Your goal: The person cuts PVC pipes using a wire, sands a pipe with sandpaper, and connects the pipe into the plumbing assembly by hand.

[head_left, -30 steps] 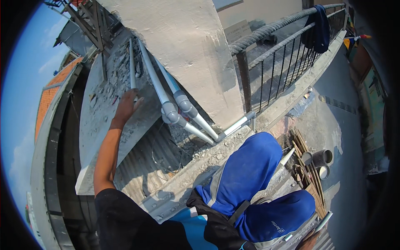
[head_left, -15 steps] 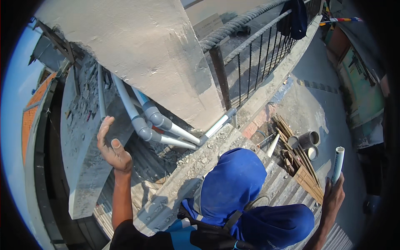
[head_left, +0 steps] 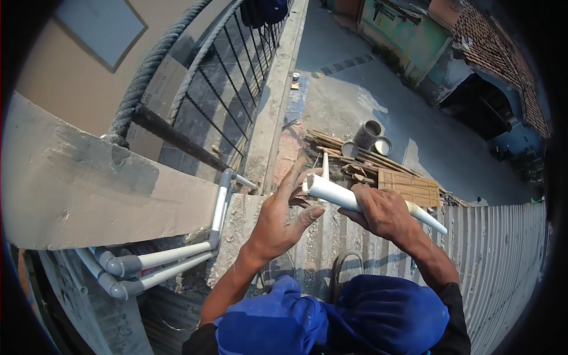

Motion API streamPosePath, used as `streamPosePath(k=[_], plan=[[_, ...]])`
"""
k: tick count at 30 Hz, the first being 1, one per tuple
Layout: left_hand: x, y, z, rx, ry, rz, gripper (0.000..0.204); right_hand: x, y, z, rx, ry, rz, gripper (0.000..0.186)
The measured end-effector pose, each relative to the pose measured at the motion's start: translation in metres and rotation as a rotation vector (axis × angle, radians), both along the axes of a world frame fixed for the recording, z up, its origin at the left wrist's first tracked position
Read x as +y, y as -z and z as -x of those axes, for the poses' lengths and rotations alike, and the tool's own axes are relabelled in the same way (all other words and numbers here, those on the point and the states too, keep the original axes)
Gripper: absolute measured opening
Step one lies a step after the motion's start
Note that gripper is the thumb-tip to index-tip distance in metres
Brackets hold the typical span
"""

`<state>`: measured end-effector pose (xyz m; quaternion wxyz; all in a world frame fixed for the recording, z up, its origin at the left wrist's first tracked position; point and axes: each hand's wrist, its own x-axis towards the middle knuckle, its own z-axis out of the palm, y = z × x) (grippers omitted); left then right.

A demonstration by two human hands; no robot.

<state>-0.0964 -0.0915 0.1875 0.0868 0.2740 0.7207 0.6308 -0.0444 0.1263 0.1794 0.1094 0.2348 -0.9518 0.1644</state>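
My right hand is closed around a short white plastic pipe, held level in front of me with its open end toward the left. My left hand is spread with fingers apart, its fingertips at that open end of the pipe. Both hands hover above a corrugated metal roof. My knees in blue trousers fill the lower edge.
Grey pipes with elbow fittings run along a concrete wall at lower left. A black metal railing stands behind. Below on the ground lie wooden planks, sticks and two buckets.
My left hand came off the wall pipes and moved right to the pipe end. My right hand brought the white pipe up from the lower right to the centre. The view swung right.
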Motion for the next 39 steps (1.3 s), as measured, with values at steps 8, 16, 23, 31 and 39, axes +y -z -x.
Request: streamPosePath(k=[8,16,23,31,39], plan=[[0.010,0.085,-0.010,0.433,-0.092,0.052,0.039,-0.009,0.019,-0.044,-0.584,-0.017,-0.094,0.037],[0.029,0.097,-0.021,0.423,0.038,-0.362,0.047,0.012,0.003,-0.048,-1.495,-0.108,0.852,0.044],[0.042,0.081,-0.002,-0.353,0.003,0.418,0.049,-0.004,0.022,-0.062,-0.623,0.237,-0.047,0.039],[0.033,0.085,-0.020,-0.968,0.170,-0.298,0.050,0.000,0.050,-0.071,-0.389,0.260,-0.058,0.038],[0.019,0.079,0.009,-0.741,0.376,-0.055,0.030,0.023,0.041,-0.068,-0.281,0.152,-0.213,0.032]])
